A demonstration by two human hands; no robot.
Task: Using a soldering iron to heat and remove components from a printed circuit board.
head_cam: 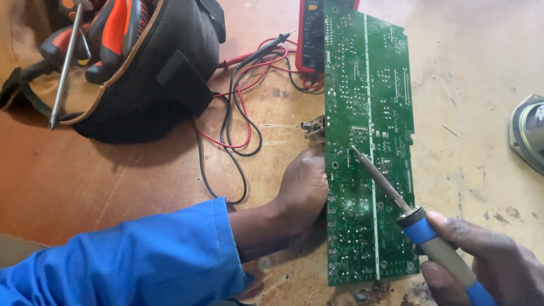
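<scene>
on the wooden bench, left hand (303,190) steadies a green circuit board (368,141). right hand (498,266) grips a soldering iron (396,198), its tip touching mid-board; how many joints are finished cannot be told.

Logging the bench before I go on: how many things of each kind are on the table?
Circuit boards: 1
Soldering irons: 1, in the right hand
Multimeters: 1
Tool bags: 1
Speakers: 1
Total: 5
The left hand steadies the board's edge.
</scene>
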